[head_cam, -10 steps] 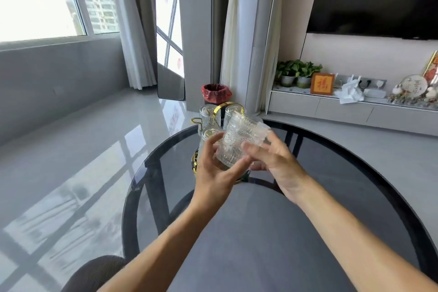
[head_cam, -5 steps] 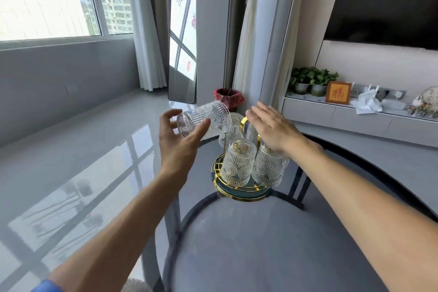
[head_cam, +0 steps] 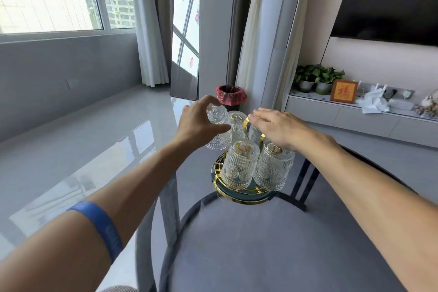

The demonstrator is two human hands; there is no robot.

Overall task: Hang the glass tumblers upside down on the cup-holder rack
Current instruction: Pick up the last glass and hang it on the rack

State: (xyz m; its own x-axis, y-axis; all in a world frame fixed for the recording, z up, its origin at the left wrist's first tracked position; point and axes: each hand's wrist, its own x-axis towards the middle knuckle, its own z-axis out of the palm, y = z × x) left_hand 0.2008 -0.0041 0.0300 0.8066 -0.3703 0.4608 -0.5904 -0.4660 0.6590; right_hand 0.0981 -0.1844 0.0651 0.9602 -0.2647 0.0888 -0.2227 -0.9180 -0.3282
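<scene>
A round gold-and-dark cup-holder rack (head_cam: 239, 193) stands on the far edge of the glass table (head_cam: 260, 244). Several ribbed glass tumblers hang upside down on it; the two nearest are at the front left (head_cam: 239, 166) and front right (head_cam: 272, 168). My left hand (head_cam: 201, 123) is shut around another tumbler (head_cam: 216, 116), held upside down over the rack's left side. My right hand (head_cam: 277, 125) lies flat, fingers extended, across the rack's gold top handle (head_cam: 246, 123) and the right tumblers. It grips nothing that I can see.
A red-lined bin (head_cam: 231, 97) stands on the floor behind the rack. At the right, a low wall shelf carries potted plants (head_cam: 317, 78) and a framed plaque (head_cam: 344, 90). A window and curtains fill the left. The table's dark frame shows through the glass.
My left hand has turned the tumbler from lying sideways to upside down and brought it right, down onto the rack's left side. My right hand stays on top of the rack.
</scene>
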